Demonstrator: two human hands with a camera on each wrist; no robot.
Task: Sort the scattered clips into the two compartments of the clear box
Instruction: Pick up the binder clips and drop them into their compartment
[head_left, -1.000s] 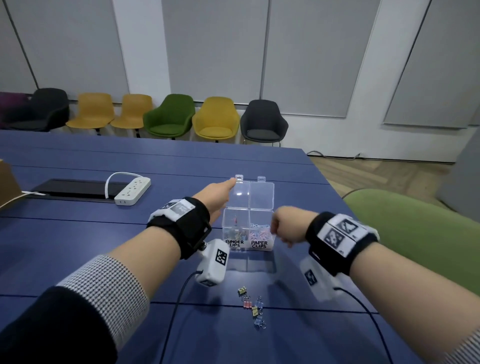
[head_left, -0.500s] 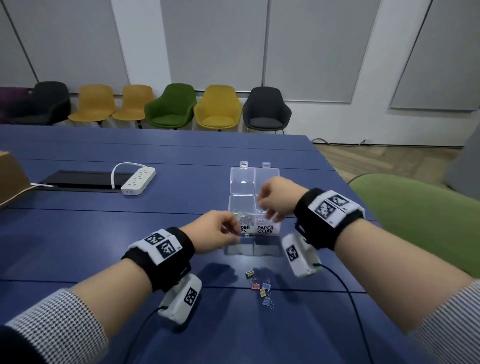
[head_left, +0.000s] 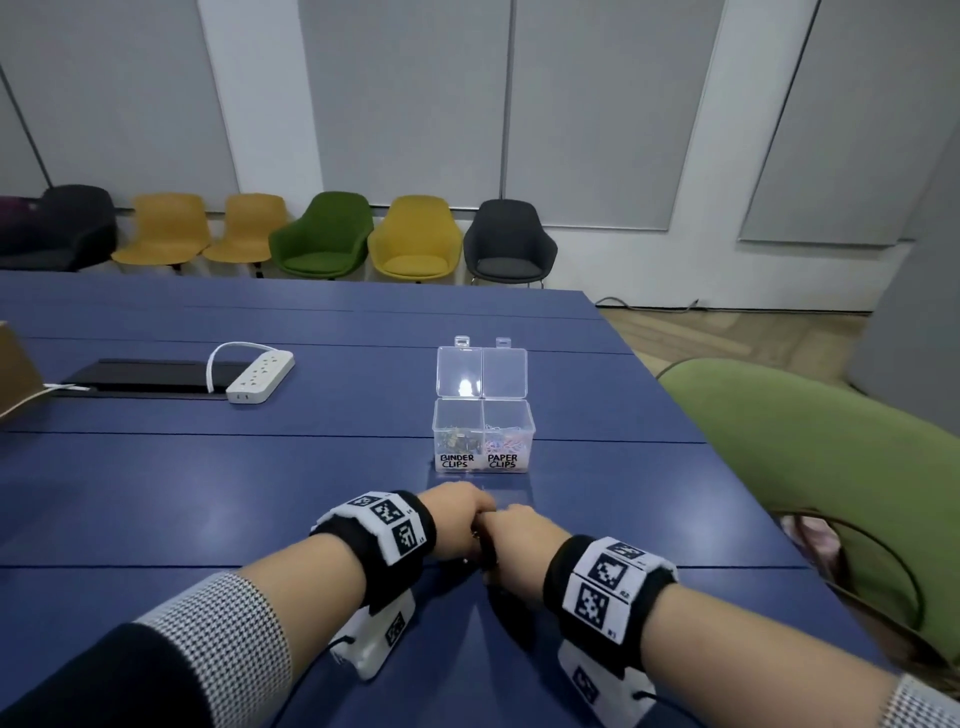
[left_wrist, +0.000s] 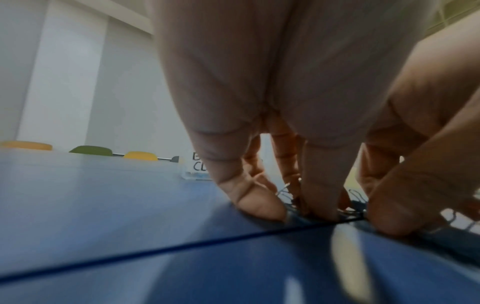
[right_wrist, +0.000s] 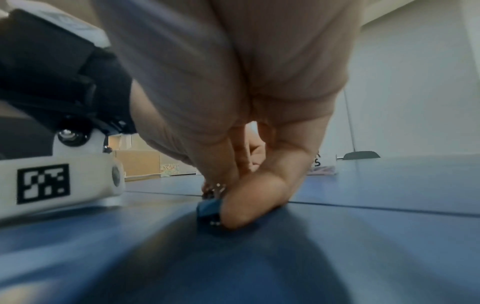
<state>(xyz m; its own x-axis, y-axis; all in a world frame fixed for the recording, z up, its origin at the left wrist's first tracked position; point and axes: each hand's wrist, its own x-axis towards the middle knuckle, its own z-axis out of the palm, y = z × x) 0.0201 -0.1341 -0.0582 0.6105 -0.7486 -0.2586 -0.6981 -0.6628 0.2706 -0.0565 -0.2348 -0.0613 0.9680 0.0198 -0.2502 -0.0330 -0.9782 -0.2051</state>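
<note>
The clear box (head_left: 483, 436) stands open on the blue table (head_left: 208, 493), lid (head_left: 482, 371) tipped back. Its left compartment, labelled BINDER CLIPS, holds binder clips; its right, labelled PAPER CLIPS, holds paper clips. Both hands are down on the table in front of the box, side by side, covering the loose clips in the head view. My left hand (head_left: 460, 525) has its fingertips (left_wrist: 322, 203) bunched on a dark binder clip (left_wrist: 350, 207) with wire handles. My right hand (head_left: 519, 545) pinches a blue binder clip (right_wrist: 209, 209) between thumb and finger on the table.
A white power strip (head_left: 260, 376) and a black panel (head_left: 140, 376) lie at the far left, beside a cardboard box (head_left: 15, 369). A green chair (head_left: 810, 467) stands close against the table's right edge. A row of chairs lines the far wall.
Both hands pulled back from the box towards me and dropped onto the loose clips, meeting side by side. The box now stands uncovered.
</note>
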